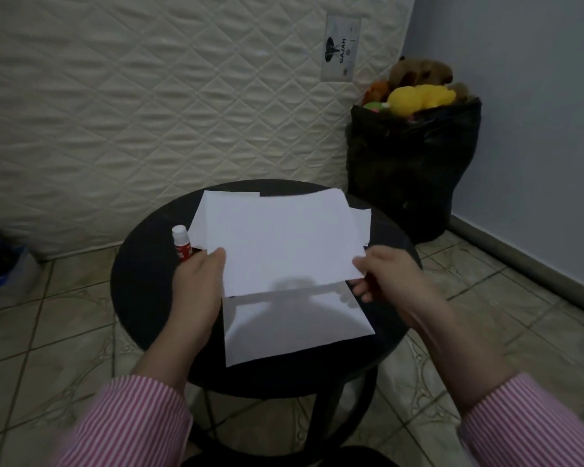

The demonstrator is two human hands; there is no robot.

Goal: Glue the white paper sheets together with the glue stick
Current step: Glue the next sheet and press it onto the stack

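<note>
A white paper sheet is lifted above the round black table. My left hand pinches its near left corner and my right hand pinches its near right corner. Under it another white sheet lies flat at the table's near side. More white sheets lie further back, partly hidden by the lifted one. A glue stick with a white cap and red label stands upright at the table's left, just beyond my left hand.
A quilted mattress leans against the wall behind the table. A black bag full of soft toys stands on the tiled floor at the back right. A pale wall runs along the right.
</note>
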